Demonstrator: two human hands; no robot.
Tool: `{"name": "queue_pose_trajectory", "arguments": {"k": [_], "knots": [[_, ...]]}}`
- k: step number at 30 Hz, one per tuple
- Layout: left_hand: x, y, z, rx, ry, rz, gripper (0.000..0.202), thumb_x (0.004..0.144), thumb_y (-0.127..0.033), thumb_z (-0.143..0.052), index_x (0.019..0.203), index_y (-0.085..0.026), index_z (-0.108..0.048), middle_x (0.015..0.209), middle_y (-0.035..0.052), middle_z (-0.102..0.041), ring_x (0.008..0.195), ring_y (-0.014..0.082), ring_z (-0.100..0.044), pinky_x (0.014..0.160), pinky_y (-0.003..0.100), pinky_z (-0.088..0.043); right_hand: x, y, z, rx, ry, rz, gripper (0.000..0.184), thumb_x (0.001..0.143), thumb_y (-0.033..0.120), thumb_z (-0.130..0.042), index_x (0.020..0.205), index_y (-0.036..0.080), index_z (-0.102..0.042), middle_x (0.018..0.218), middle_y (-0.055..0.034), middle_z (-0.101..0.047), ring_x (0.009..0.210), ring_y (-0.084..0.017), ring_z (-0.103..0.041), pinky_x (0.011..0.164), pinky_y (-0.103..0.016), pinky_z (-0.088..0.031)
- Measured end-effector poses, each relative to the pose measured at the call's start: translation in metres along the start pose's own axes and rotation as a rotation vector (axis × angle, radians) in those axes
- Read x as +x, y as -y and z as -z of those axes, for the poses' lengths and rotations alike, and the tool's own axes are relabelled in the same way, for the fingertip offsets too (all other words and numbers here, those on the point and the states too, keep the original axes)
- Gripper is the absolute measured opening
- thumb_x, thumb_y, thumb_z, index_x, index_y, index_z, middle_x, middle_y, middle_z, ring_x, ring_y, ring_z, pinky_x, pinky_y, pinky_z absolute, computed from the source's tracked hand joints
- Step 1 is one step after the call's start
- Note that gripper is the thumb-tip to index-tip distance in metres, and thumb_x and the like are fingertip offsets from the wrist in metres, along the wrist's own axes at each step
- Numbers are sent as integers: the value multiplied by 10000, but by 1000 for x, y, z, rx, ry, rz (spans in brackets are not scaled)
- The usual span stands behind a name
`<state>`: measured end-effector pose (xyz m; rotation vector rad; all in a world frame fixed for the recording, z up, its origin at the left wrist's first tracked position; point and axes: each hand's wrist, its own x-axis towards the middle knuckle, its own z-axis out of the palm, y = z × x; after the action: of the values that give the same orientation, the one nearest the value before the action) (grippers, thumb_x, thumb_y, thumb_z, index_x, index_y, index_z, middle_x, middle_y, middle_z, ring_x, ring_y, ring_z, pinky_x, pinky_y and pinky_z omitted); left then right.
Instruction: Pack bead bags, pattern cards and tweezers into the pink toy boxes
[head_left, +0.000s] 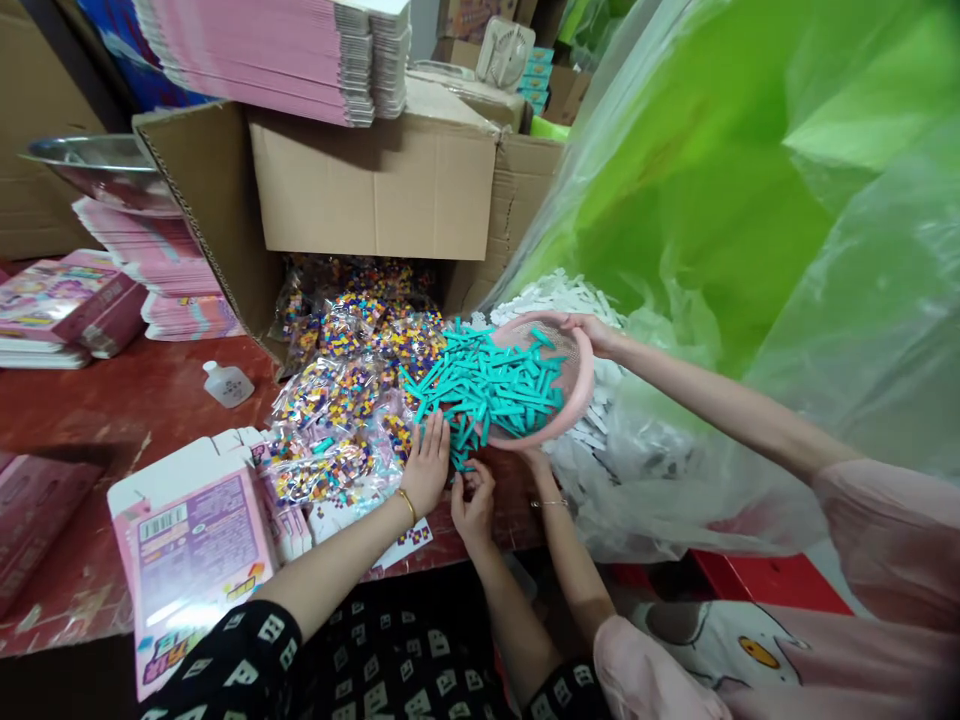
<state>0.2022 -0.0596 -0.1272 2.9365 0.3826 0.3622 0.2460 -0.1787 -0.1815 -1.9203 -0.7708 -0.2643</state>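
Teal plastic sticks (491, 385) lie heaped in and over the lip of a tilted pink mesh basket (579, 395). A co-worker in a pink top grips this basket with both hands. My left hand (429, 465), with a gold bangle at the wrist, is open, its fingers stretched out against the near left side of the teal heap. Just to its right is my right hand (474, 505), palm up below the heap, fingers loosely curled and apart from the thumb. I see nothing held in it. Clear bags of tiny coloured pieces (337, 400) lie left of the sticks.
An open cardboard box (375, 190) stands behind the bags, with pink flat cartons (255, 45) stacked on top. At left are a pink printed box (199, 560), a small plastic bottle (228, 384) and a metal bowl (105, 170). White pieces (559, 295) fill a plastic-lined container at right.
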Motion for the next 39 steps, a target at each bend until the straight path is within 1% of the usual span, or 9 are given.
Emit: {"name": "queue_pose_trajectory", "arguments": {"k": [6, 10, 15, 20, 23, 26, 30, 34, 39], "knots": [[9, -12, -8, -45, -100, -18, 792, 875, -35, -320, 1513, -15, 148, 1577, 253, -162, 1478, 294, -83, 1203, 562, -178, -4, -2, 4, -5, -72, 59, 279, 948, 260, -461, 1208, 176, -406, 1034, -124, -583, 874, -193, -628, 702, -335, -562], [14, -21, -17, -51, -70, -15, 779, 861, -57, -355, 1527, 8, 44, 1574, 263, -166, 1480, 301, -91, 1205, 554, -175, 2, -3, 17, -94, -103, 216, 286, 920, 231, -467, 1189, 200, -378, 1094, -136, -543, 1013, -244, -605, 813, -463, -568], [18, -26, -23, -59, 5, -8, 943, 784, -312, -588, 1508, 65, -116, 1586, 290, -62, 1476, 380, 26, 1199, 582, -80, 17, -6, 44, -260, -134, 322, 376, 887, 208, -470, 1235, 238, -330, 1230, -155, -523, 1167, -307, -565, 946, -560, -503], [26, -29, -23, -42, 132, 19, 1165, 684, -593, -678, 1488, 91, -185, 1572, 313, -27, 1463, 429, 68, 1175, 630, -28, 21, -19, 55, -337, -149, 198, 357, 862, 354, -500, 1205, 280, -431, 1314, -127, -555, 1262, -366, -520, 1010, -614, -416], [24, -32, -21, -50, 188, 25, 1226, 640, -609, -728, 1485, 97, -189, 1563, 324, -16, 1459, 443, 49, 1182, 613, -27, 28, -29, 50, -397, -124, 105, 390, 862, 420, -494, 1216, 258, -484, 1412, -125, -503, 1380, -381, -397, 1053, -655, -350], [17, -32, -19, -69, 209, 41, 1266, 582, -537, -811, 1486, 91, -186, 1554, 340, -19, 1456, 441, 48, 1190, 593, -57, 40, -39, 44, -361, -82, 119, 404, 895, 447, -451, 1209, 205, -528, 1455, -142, -462, 1397, -379, -373, 1024, -637, -383], [5, -28, -17, -211, 141, 57, 1415, 515, -429, -890, 1509, 55, -6, 1548, 361, -42, 1456, 437, 7, 1182, 578, -184, 62, -54, 38, -367, -163, 149, 469, 918, 513, -394, 1134, 140, -581, 1453, -197, -440, 1363, -393, -412, 962, -586, -423], [-11, -29, -9, -302, -13, 1, 1489, 568, -441, -884, 1477, 23, 200, 1544, 369, 15, 1454, 434, 8, 1140, 612, -268, 77, -61, 36, -391, -167, 239, 531, 939, 491, -359, 1171, 42, -524, 1423, -294, -391, 1369, -415, -375, 994, -559, -389], [-21, -42, -2, -90, 12, -197, 1231, 705, -499, -788, 1540, -42, -7, 1589, 250, 37, 1468, 379, 74, 1180, 614, -151, 57, -48, 55, -388, -188, 388, 450, 918, 335, -469, 1309, 130, -382, 1419, -261, -392, 1386, -365, -353, 1072, -662, -299]]}}
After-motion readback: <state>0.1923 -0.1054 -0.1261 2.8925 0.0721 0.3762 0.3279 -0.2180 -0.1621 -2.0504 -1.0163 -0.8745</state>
